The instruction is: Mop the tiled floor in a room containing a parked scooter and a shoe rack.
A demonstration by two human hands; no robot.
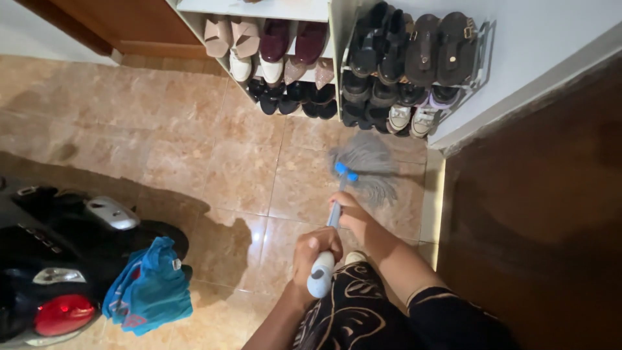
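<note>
We look down on our two hands wrapped around a mop (337, 214). Our left hand (314, 253) closes in a fist round the pale blue grip at the top end of the handle, close to our body. Our right hand (350, 214) grasps the shaft further down, fingers curled about it, so both hands are shut tight on the same pole, one just above the other.

The shaft runs away from us to a blue collar, and beyond it the grey stringy mop head (366, 165) lies spread on the floor (214, 155), its strands fanned out towards the right. The mop head rests on the tan marbled tiles just in front of the shoe racks, near but not touching them as far as we can tell.

A white shoe rack (278, 58) stands at the top of the view, holding pairs in pink, maroon, white and black. Just beside it on the right, a second rack (414, 65) against the pale wall carries dark sandals above and light trainers below.

At the lower left stands a dark scooter (58, 259) with a red tail light, well apart from the mop head. A blue cloth (152, 285) is draped over its rear. A dark wooden surface (538, 214) fills the right side. Our patterned black garment (363, 311) shows at the bottom edge.
</note>
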